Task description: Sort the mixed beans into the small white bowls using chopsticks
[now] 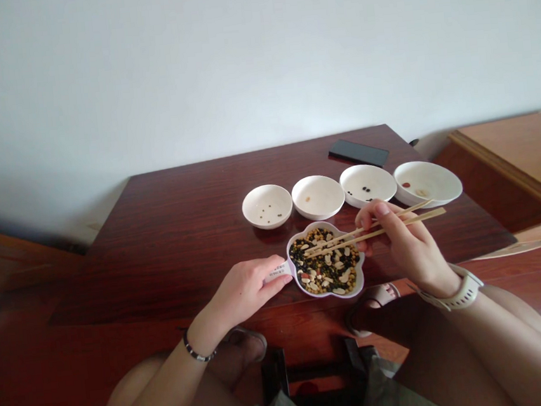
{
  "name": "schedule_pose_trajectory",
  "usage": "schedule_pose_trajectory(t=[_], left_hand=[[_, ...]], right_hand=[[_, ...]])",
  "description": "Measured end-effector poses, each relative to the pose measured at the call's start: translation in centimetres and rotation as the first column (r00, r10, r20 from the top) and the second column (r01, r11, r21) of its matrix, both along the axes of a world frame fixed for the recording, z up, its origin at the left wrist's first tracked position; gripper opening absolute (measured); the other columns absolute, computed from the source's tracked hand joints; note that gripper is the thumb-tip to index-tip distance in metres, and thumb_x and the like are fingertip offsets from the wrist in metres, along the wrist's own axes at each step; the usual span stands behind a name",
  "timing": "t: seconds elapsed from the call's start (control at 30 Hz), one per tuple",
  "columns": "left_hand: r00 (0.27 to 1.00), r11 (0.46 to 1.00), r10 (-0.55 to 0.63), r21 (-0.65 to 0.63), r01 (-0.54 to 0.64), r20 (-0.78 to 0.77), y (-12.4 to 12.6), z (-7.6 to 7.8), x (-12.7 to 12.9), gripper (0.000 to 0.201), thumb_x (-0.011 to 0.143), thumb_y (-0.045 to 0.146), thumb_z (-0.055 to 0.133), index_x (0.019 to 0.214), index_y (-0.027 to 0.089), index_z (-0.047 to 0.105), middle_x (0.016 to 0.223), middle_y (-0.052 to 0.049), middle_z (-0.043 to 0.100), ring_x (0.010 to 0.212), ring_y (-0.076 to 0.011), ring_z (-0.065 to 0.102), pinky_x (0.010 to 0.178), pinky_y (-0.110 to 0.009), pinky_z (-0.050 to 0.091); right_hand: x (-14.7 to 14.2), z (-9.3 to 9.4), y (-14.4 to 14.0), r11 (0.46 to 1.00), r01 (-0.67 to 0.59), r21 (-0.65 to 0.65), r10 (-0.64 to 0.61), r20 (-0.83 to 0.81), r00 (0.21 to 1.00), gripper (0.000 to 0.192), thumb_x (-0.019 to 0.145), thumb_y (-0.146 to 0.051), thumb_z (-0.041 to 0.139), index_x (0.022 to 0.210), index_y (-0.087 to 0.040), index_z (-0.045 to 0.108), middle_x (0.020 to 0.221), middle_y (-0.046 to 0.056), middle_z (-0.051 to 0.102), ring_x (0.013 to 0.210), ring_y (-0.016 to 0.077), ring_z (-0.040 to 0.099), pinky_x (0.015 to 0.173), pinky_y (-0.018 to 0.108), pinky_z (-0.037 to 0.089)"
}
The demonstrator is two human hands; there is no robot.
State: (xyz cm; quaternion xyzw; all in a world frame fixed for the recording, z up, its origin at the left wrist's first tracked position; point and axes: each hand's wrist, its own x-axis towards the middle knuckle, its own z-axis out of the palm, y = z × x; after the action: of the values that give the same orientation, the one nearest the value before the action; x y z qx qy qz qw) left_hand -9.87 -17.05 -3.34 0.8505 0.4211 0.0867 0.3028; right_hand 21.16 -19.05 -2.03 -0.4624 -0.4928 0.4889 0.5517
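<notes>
Stretching across most of the view, the dark wooden worktop [168,238] is carrying everything in play, with a black phone [358,152] lying near its far right corner. Along the far side of the work area, four white bowls are sitting in a row parallel to the near edge: the leftmost bowl [267,206] holding a few dark green beans, the second bowl [318,197] a pale speck or two, the third bowl [368,184] some black beans, and the rightmost bowl [427,183] a red bean and a pale one.

Sitting close to the near edge, just in front of the row, the flower-shaped dish [329,290] is holding the mixed beans [325,268]. The left hand [247,288] is steadying this dish, its fingers closed on the small tab at the dish's left rim.

The right hand [405,241] is hovering off the dish's right rim, its grip closed around a pair of wooden chopsticks [373,230]. Their long axis is running nearly parallel to the near edge, butt ends pointing right past the rightmost bowl, tips reaching left over the middle of the bean pile. So the beans are lying directly under the tips, left of the right hand. Whether a bean is pinched between the tips I cannot tell.
</notes>
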Motion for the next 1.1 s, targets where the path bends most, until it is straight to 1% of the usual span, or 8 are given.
schedule_pose_trajectory(t=[0.3,0.43,0.63,0.83,0.93,1.0,1.07,1.1], left_hand=[[1.000,1.000,-0.014,0.016,0.014,-0.001,0.0,-0.1,-0.1,0.028,0.110,0.045,0.054,0.097,0.022,0.061,0.088,0.000,0.069,0.077,-0.0170,0.064,0.070,-0.028,0.037],[1.000,1.000,-0.012,0.008,0.012,-0.002,0.0,0.0,0.0,0.028,0.110,0.045,0.055,0.096,0.021,0.061,0.088,0.000,0.069,0.077,-0.0167,0.063,0.070,-0.028,0.037],[1.000,1.000,-0.004,0.007,0.004,0.013,0.0,0.0,0.0,0.027,0.109,0.044,0.056,0.095,0.021,0.062,0.087,0.000,0.069,0.076,-0.0162,0.063,0.070,-0.028,0.038],[1.000,1.000,-0.005,0.001,0.005,0.008,0.0,0.0,-0.1,0.027,0.110,0.045,0.056,0.097,0.022,0.062,0.088,0.000,0.069,0.077,-0.0166,0.064,0.071,-0.028,0.039],[1.000,1.000,-0.008,0.003,0.008,0.005,0.1,0.0,-0.1,0.028,0.109,0.045,0.056,0.095,0.022,0.061,0.087,0.000,0.068,0.076,-0.0164,0.063,0.070,-0.028,0.038],[1.000,1.000,-0.010,0.006,0.010,0.008,0.1,0.0,-0.1,0.028,0.109,0.045,0.056,0.095,0.022,0.061,0.087,0.001,0.068,0.076,-0.0163,0.063,0.069,-0.027,0.038],[1.000,1.000,-0.010,0.009,0.010,0.009,0.0,0.0,0.0,0.028,0.109,0.045,0.056,0.095,0.022,0.061,0.087,0.000,0.068,0.076,-0.0163,0.063,0.069,-0.027,0.038],[1.000,1.000,-0.010,0.011,0.010,0.009,0.0,0.0,0.0,0.028,0.109,0.045,0.056,0.095,0.022,0.061,0.087,0.000,0.068,0.076,-0.0164,0.063,0.070,-0.027,0.039]], right_hand=[[-0.3,0.2,-0.1,0.999,0.008,0.033,-0.007,-0.023,1.000,0.044,0.108,-0.054,0.054,0.081,-0.020,0.061,0.075,0.002,0.060,0.060,0.0139,0.061,0.052,0.027,0.051],[-0.1,0.3,0.0,0.998,0.009,0.054,-0.006,-0.054,0.999,0.043,0.108,-0.052,0.056,0.080,-0.020,0.061,0.075,0.002,0.058,0.058,0.0133,0.061,0.052,0.027,0.050],[0.4,0.2,0.0,0.995,0.021,0.099,-0.017,-0.041,0.999,0.043,0.109,-0.050,0.053,0.079,-0.020,0.060,0.073,0.002,0.059,0.058,0.0139,0.060,0.052,0.027,0.049],[0.8,0.6,0.0,0.986,0.048,0.159,-0.030,-0.110,0.993,0.042,0.109,-0.048,0.055,0.079,-0.019,0.061,0.073,0.002,0.058,0.057,0.0133,0.060,0.050,0.026,0.048],[1.3,1.0,0.2,0.964,0.126,0.234,-0.093,-0.148,0.985,0.042,0.107,-0.048,0.057,0.077,-0.019,0.060,0.072,0.001,0.057,0.054,0.0126,0.059,0.046,0.025,0.046],[2.1,1.2,0.6,0.936,0.202,0.288,-0.160,-0.165,0.973,0.043,0.106,-0.048,0.059,0.075,-0.018,0.061,0.070,0.002,0.056,0.052,0.0141,0.061,0.041,0.025,0.044],[3.4,1.2,1.3,0.884,0.292,0.365,-0.236,-0.191,0.953,0.043,0.103,-0.048,0.062,0.073,-0.018,0.061,0.068,0.001,0.054,0.050,0.0158,0.061,0.037,0.027,0.041],[4.4,1.2,1.8,0.843,0.345,0.412,-0.278,-0.214,0.936,0.042,0.101,-0.048,0.064,0.071,-0.018,0.062,0.067,0.001,0.053,0.048,0.0158,0.059,0.034,0.028,0.039]])
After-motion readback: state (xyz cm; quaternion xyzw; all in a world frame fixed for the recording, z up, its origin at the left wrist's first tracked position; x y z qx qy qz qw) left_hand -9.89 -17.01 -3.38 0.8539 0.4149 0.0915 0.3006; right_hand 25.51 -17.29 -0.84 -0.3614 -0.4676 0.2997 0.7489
